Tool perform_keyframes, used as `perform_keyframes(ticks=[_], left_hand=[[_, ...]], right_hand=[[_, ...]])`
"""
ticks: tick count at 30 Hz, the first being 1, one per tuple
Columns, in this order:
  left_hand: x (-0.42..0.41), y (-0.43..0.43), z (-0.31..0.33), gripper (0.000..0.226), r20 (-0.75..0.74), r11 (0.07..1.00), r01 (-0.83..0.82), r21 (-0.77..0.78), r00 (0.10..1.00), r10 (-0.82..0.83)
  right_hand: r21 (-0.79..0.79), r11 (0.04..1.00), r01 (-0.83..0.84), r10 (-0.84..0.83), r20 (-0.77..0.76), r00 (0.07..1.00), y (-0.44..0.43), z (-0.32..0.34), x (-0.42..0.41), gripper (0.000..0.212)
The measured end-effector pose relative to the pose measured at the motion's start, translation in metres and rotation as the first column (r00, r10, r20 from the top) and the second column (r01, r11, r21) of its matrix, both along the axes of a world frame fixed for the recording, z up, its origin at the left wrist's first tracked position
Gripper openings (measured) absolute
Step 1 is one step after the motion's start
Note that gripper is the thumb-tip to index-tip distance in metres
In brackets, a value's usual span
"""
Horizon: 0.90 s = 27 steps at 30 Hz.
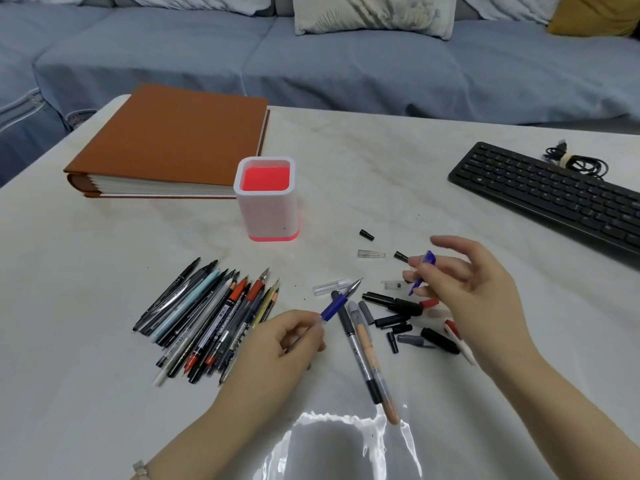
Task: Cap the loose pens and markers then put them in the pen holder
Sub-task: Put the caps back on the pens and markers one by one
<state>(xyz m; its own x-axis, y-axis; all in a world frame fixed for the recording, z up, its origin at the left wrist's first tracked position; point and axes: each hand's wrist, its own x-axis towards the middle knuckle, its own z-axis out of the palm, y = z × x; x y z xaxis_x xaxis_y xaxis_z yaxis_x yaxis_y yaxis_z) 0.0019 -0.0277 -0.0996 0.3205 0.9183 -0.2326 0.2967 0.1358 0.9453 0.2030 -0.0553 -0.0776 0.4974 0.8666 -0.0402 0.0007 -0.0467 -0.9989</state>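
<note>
My left hand (pixel 280 344) grips an uncapped pen with a blue grip (pixel 337 301), its tip pointing up and right. My right hand (pixel 464 282) pinches a blue pen cap (pixel 424 270) between thumb and fingers, a short way right of the pen's tip. A white pen holder with a pink inside (pixel 266 199) stands on the table behind the pens, nothing visible in it. Left of my left hand lies a pile of several uncapped pens and markers (pixel 211 320). Several loose caps (pixel 398 317), black, grey, red and clear, lie between and under my hands.
A brown album (pixel 173 140) lies at the back left, next to the holder. A black keyboard (pixel 550 192) with a coiled cable (pixel 575 161) sits at the right. Two capped markers (pixel 363 351) lie in front of me. A blue sofa runs behind the table.
</note>
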Motion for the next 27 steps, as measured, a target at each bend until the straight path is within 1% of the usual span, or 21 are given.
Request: perform_keyframes(ticks=[2,4,8,13,20,23,25,27], left_hand=[[0.003,-0.004,0.003,0.018,0.040,1.000,0.010,-0.011,0.999,-0.010],[0.004,-0.007,0.004,0.016,0.046,0.999,0.037,-0.013,0.998,-0.036],[0.005,-0.011,0.005,0.014,0.033,0.997,0.075,-0.019,0.997,-0.074],[0.006,-0.013,0.009,0.019,0.030,0.997,0.072,-0.018,0.997,-0.072],[0.006,-0.014,0.009,0.019,0.000,0.997,0.076,-0.004,0.997,-0.076],[0.007,-0.015,0.012,0.018,-0.032,0.996,0.080,0.043,0.996,-0.079],[0.008,-0.015,0.014,0.020,-0.070,0.990,0.100,0.103,0.993,-0.093],[0.010,-0.016,0.017,0.023,-0.079,0.985,0.114,0.131,0.991,-0.104]], right_hand=[[0.025,0.998,0.057,-0.051,-0.197,0.979,-0.006,0.003,-0.009,0.020],[0.015,0.995,0.101,-0.090,-0.329,0.940,-0.011,0.002,-0.015,0.017],[-0.022,0.992,0.127,-0.125,-0.402,0.907,-0.014,-0.001,-0.024,0.015],[-0.015,0.993,0.120,-0.115,-0.408,0.906,-0.015,0.001,-0.030,0.015],[-0.056,0.998,-0.007,-0.013,-0.357,0.934,-0.018,0.002,-0.038,0.015],[-0.075,0.996,-0.039,0.010,-0.353,0.936,-0.019,0.001,-0.043,0.015],[-0.091,0.996,-0.018,-0.011,-0.316,0.949,-0.019,-0.001,-0.045,0.018],[-0.090,0.996,0.015,-0.039,-0.266,0.963,-0.019,-0.002,-0.047,0.023]])
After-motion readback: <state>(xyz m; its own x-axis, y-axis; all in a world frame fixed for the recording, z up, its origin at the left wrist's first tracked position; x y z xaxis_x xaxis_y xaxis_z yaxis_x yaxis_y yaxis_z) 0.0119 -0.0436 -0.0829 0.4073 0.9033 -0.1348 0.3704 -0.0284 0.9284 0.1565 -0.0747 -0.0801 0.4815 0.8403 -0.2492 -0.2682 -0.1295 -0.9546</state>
